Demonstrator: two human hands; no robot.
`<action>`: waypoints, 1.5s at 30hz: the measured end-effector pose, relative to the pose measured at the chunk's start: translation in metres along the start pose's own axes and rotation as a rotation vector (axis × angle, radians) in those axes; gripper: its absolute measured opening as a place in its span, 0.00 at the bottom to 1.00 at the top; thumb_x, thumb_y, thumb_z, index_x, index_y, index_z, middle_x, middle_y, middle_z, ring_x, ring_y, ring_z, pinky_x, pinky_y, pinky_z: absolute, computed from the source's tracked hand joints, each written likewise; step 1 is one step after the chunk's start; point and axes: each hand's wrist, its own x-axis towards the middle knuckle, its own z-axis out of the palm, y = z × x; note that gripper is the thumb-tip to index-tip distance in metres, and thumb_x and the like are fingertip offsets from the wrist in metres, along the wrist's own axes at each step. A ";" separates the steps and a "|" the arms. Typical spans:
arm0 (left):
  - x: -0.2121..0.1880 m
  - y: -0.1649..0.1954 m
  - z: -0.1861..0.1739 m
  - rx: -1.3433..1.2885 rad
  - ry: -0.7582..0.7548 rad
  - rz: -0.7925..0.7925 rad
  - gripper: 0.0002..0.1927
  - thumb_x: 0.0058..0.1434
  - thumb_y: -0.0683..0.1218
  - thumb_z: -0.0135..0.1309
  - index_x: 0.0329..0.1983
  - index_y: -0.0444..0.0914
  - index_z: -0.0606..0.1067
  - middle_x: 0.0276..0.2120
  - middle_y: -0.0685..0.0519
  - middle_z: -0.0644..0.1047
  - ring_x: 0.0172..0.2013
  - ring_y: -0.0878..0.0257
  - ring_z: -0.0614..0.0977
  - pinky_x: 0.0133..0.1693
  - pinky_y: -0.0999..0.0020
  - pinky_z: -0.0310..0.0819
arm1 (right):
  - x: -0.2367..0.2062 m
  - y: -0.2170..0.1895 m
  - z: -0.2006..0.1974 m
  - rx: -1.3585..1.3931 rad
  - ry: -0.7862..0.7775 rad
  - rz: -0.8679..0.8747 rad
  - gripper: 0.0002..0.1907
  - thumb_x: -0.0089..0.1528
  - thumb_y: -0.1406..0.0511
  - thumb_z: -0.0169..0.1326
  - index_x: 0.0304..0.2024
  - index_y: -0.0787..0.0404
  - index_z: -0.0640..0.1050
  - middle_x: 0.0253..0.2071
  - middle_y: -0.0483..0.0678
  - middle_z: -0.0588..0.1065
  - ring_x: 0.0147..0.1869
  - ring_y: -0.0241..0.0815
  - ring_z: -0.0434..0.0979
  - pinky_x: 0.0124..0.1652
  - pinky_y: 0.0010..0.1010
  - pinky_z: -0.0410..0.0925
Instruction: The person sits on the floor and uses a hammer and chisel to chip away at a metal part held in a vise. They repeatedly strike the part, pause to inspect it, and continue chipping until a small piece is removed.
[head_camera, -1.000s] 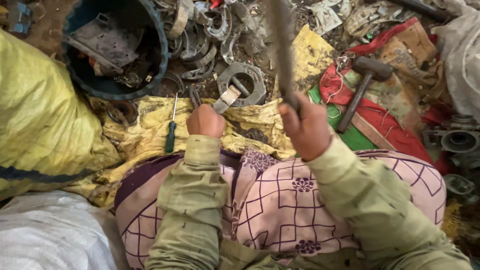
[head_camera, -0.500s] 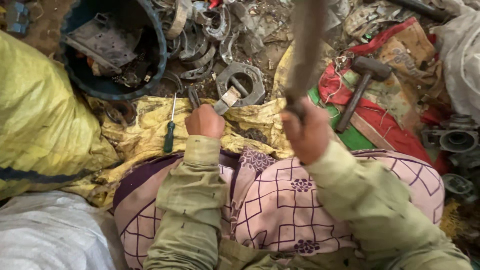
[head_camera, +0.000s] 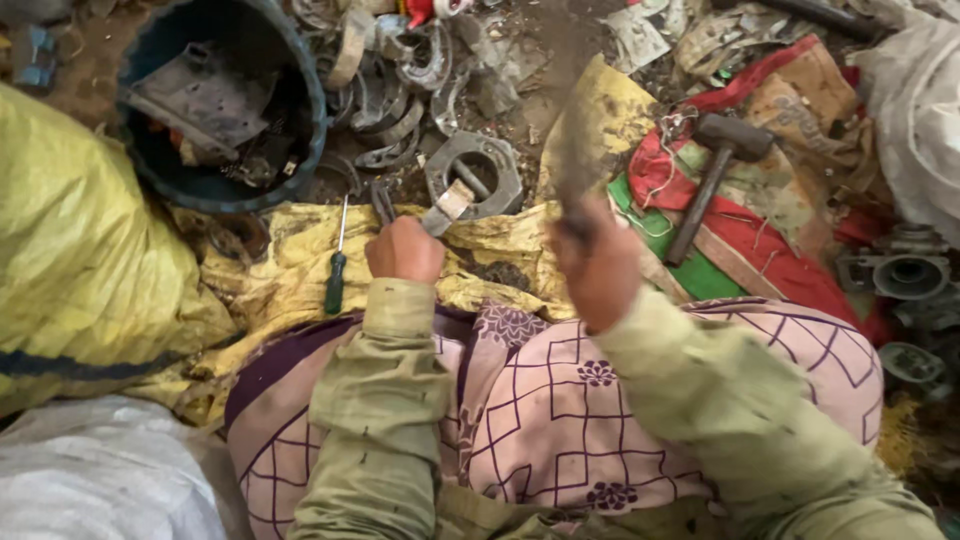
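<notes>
Scrap-strewn dirt ground, seen from above; person seated, patterned pink cloth (head_camera: 560, 420) over the lap, olive sleeves. Yellow sacking (head_camera: 290, 270) spread on the ground just ahead of the knees.

Left hand (head_camera: 405, 250) closed in a fist at the edge of the sacking, gripping dark metal pliers (head_camera: 382, 202) whose tips poke out above the knuckles. Just beyond the fist lies a grey metal ring casting (head_camera: 474, 172), a small pale metal piece (head_camera: 447, 207) resting against its near rim.

Right hand (head_camera: 598, 262) closed around the lower end of a long dark tool (head_camera: 575, 150), held upright and raised off the ground; motion-blurred, so its exact kind cannot be told.

Green-handled screwdriver (head_camera: 336, 268) lies on the sacking, left of the left hand, apart from it. Hammer (head_camera: 715, 170) with dark head rests on red and green cloth (head_camera: 740, 240) to the right. Blue round tub (head_camera: 225, 100) at upper left holds dark metal scraps. Curved metal rings (head_camera: 395, 90) heaped between tub and casting. Large yellow sack (head_camera: 80, 250) at far left, white sack (head_camera: 100, 470) below it.
</notes>
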 end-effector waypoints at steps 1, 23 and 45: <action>0.000 -0.001 -0.002 0.005 -0.004 -0.003 0.12 0.52 0.45 0.53 0.32 0.34 0.83 0.33 0.33 0.81 0.37 0.34 0.82 0.44 0.43 0.75 | 0.004 0.005 0.014 -0.124 -0.114 0.028 0.21 0.66 0.52 0.56 0.42 0.66 0.78 0.26 0.57 0.76 0.27 0.54 0.78 0.29 0.46 0.70; -0.001 -0.008 -0.005 -0.023 -0.030 -0.014 0.13 0.53 0.48 0.57 0.34 0.35 0.83 0.33 0.36 0.82 0.38 0.36 0.83 0.43 0.43 0.74 | 0.024 0.012 0.035 -0.322 -0.521 0.194 0.34 0.67 0.41 0.49 0.32 0.66 0.81 0.24 0.60 0.75 0.29 0.59 0.77 0.33 0.51 0.68; -0.010 0.006 -0.003 0.046 0.049 0.047 0.11 0.49 0.47 0.63 0.34 0.37 0.80 0.33 0.38 0.82 0.36 0.39 0.84 0.39 0.46 0.78 | 0.012 0.059 0.077 -0.295 -0.531 0.260 0.38 0.65 0.40 0.47 0.29 0.69 0.80 0.27 0.68 0.76 0.36 0.68 0.78 0.39 0.54 0.69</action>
